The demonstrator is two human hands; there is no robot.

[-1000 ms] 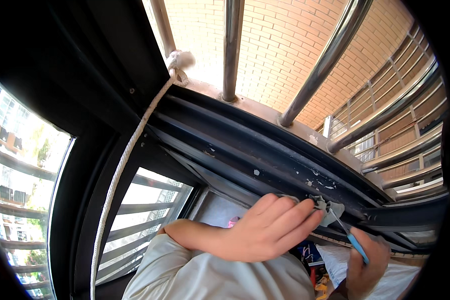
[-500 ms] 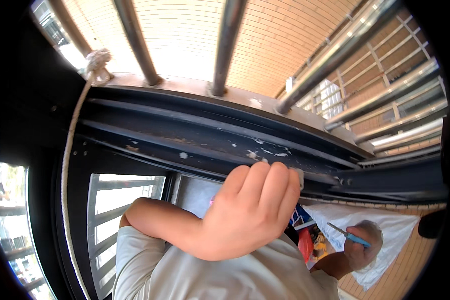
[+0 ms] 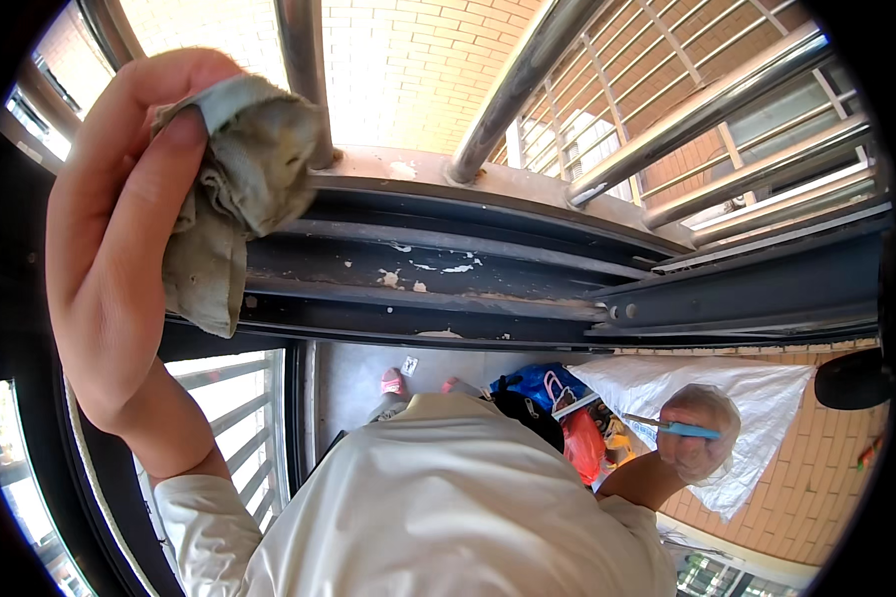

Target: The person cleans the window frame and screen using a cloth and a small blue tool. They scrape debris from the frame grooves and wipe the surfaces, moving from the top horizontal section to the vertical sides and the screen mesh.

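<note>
My left hand is raised close to the camera at the upper left, shut on a dirty grey rag. The rag hangs in front of the dark window track, whose surface shows white paint flecks. Low at the right, my right hand, in a thin clear glove, grips a small blue-handled tool, held away from the track near my side.
Steel bars rise from the sill above the track, with a brick wall behind them. Below lie a white sack, a blue bag and a red bag. A dark frame post runs down at left.
My left hand left the right part of the track and swung up to the left with the rag. My right hand dropped the blue tool down from the track to my side.
</note>
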